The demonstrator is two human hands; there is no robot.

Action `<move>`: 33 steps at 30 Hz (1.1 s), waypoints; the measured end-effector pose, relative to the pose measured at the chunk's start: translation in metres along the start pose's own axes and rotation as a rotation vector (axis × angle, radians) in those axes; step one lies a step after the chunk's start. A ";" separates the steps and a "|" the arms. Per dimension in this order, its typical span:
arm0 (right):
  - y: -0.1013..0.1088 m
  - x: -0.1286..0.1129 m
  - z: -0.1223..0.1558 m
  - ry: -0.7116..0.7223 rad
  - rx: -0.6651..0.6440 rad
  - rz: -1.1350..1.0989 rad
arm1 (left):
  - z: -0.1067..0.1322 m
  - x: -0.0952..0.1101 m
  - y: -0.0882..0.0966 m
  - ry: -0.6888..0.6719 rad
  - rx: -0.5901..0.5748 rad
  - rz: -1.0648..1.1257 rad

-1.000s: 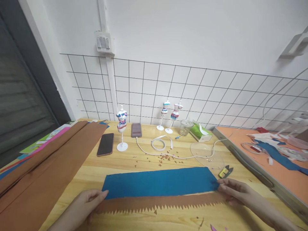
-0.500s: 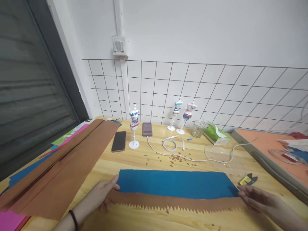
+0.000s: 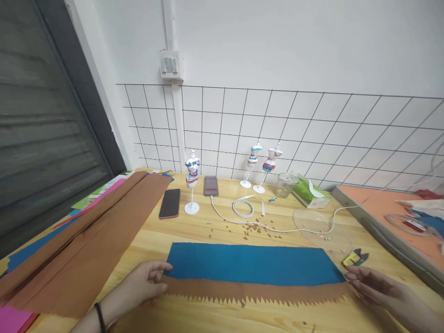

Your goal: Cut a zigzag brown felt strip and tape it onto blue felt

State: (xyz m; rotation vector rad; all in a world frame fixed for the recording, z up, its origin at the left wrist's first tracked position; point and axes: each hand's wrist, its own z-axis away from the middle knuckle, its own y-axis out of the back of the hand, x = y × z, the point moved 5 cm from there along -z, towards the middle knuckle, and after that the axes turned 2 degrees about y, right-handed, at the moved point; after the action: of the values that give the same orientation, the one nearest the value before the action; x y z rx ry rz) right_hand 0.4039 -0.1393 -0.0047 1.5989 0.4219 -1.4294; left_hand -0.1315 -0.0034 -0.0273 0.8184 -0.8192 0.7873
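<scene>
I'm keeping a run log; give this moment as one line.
left hand: at left end of blue strip; right hand: at right end; brown toothed strip: along blue's near edge; snips: beyond right hand

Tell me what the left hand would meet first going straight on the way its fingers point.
Likely the blue strip, at its left end; whether the left hand touches it is unclear.

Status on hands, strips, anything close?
Left hand open at left end, right hand at right end of blue strip; toothed brown strip along its near edge. Snips just beyond right hand.
</scene>
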 end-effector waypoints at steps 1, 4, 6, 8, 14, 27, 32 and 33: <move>0.000 0.003 0.000 0.002 -0.008 -0.015 | 0.000 0.000 0.000 0.000 0.006 0.000; 0.001 0.009 -0.002 0.024 -0.030 -0.026 | -0.001 -0.001 0.001 0.013 0.025 -0.003; 0.002 0.012 -0.004 0.044 -0.037 -0.027 | -0.003 -0.003 0.001 0.011 0.034 -0.014; 0.002 0.014 -0.005 0.063 -0.031 -0.021 | -0.006 -0.006 0.001 0.005 0.055 -0.016; -0.003 0.018 -0.007 0.112 0.032 0.106 | -0.014 -0.014 0.004 -0.059 0.154 -0.016; -0.008 0.015 -0.009 0.248 -0.044 0.410 | -0.010 -0.012 0.000 -0.064 0.157 -0.033; -0.011 0.012 -0.004 0.241 -0.073 0.468 | -0.006 -0.001 -0.003 -0.048 0.149 -0.032; -0.011 0.011 -0.003 0.240 -0.078 0.474 | -0.005 0.001 -0.003 -0.039 0.156 -0.034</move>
State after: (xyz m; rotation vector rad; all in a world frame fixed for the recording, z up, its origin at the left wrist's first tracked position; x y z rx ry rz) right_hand 0.4003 -0.1342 -0.0192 1.6743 0.2100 -0.8598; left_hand -0.1269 0.0002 -0.0294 0.9869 -0.7835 0.8143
